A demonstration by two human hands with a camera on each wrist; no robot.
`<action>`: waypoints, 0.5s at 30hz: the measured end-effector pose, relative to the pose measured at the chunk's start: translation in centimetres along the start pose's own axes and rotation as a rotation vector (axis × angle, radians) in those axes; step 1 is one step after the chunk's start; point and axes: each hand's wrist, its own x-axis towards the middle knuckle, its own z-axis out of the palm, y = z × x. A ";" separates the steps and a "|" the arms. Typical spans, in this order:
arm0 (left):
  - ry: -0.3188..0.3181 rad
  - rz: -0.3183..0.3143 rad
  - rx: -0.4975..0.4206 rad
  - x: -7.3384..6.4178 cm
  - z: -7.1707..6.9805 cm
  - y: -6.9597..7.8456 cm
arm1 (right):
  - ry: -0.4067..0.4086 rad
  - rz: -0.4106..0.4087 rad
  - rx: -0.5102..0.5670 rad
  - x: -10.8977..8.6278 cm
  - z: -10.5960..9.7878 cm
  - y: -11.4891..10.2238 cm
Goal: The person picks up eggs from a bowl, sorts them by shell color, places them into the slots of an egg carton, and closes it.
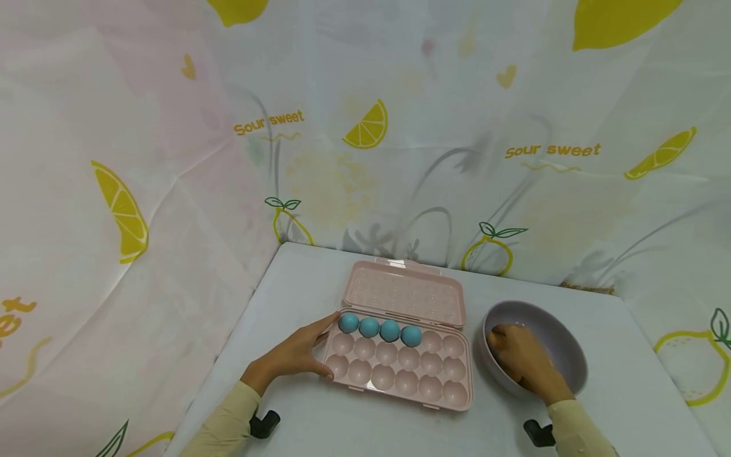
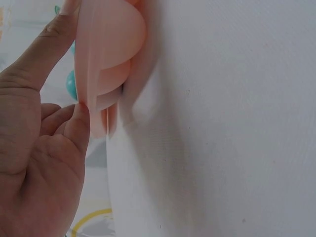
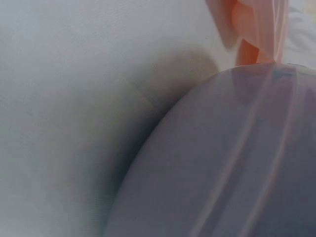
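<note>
As L hand grips tray, tbl meets lemon drape; R hand hold unclear.

Left hand holding pink tray, white table

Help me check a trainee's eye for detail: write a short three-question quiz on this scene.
1. How many blue balls sit in the pink egg carton?
2. True or false: all three rows of cells hold balls.
3. What is the right hand doing? a) gripping the carton; b) reaching into the mauve-grey bowl; c) out of view in every picture.

Key: 1. Four. 2. False: only the row beside the open lid does. 3. b.
</note>
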 end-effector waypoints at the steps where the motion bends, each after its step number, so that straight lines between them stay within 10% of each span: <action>1: 0.000 0.000 0.001 0.0 0.0 0.0 | 0.004 -0.002 0.002 0.0 -0.1 0.0; 15: 0.008 -0.007 0.008 0.0 0.0 0.3 | 0.157 -0.037 0.071 -0.8 -1.7 -1.4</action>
